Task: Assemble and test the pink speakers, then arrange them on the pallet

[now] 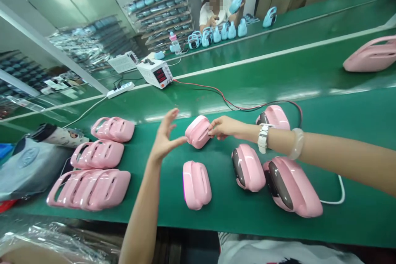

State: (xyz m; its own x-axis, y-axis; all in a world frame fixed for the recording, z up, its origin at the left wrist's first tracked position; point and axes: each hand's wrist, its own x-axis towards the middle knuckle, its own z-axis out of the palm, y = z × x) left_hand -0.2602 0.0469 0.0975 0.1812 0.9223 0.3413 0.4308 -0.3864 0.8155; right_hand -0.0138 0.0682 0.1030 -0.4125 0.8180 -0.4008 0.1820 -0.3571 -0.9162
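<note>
head view, right fingers, perhaps touching pink device

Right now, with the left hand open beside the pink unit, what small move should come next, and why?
Probably close the left hand gently on the left side of the pink unit: it is spread open with its thumb by that side, while the right hand is at the opposite edge, so both could steady it.

A glossy, rounded pink device sits slightly askew on the green tabletop.
</note>
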